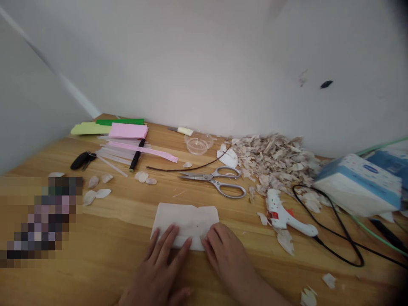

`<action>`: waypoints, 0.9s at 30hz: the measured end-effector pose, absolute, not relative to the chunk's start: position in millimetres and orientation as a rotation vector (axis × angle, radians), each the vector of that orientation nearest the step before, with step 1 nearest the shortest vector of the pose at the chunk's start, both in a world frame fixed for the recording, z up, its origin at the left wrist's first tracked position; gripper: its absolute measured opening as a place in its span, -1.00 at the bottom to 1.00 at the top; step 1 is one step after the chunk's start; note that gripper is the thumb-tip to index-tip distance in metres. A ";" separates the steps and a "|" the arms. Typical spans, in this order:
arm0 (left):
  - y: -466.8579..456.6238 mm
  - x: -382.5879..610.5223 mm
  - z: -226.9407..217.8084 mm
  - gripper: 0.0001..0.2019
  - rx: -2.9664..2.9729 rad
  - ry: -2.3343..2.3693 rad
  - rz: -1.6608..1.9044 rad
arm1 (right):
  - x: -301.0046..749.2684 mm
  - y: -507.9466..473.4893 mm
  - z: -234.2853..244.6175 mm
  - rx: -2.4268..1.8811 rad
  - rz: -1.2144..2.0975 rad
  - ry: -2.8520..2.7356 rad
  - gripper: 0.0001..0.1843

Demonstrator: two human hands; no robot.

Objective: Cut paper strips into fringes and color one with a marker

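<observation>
A folded white tissue [185, 221] lies flat on the wooden table right in front of me. My left hand [161, 259] rests on its lower left part, fingers spread and pressed down. My right hand [228, 250] is curled at the lower right corner, thumb and fingers closed on the edge; the fingertips are partly hidden. Beyond the tissue are metal scissors [215, 180], blades pointing left and slightly apart. Behind them a thin brown twig [188, 169] stretches across the table. To the right lies a white hot glue gun [288, 219].
A pile of dry, pale petals [277, 159] covers the back right, beside a tissue box [363, 182] and a black cable [344, 229]. Pink paper [129, 130], glue sticks [114, 155], a black marker [137, 156], keys [82, 160], a clear dish [197, 143] and a knife [181, 130] lie farther back.
</observation>
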State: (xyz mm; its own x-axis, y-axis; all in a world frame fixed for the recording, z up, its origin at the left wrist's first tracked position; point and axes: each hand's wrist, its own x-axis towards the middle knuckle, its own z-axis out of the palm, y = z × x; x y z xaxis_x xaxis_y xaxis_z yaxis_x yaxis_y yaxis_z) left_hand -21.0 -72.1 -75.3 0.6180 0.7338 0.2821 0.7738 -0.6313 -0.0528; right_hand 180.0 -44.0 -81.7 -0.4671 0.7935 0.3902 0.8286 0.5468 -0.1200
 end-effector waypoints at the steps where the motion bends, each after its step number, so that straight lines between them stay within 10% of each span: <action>1: -71.7 -20.6 -75.3 -0.36 -2.671 -1.263 -0.363 | 180.0 -44.2 -81.8 -1.320 -0.121 -2.384 -0.63; 27: -70.3 -14.3 -80.7 -0.16 -2.891 -1.215 -0.050 | 177.9 -45.3 -79.4 -1.332 -0.147 -2.372 -0.67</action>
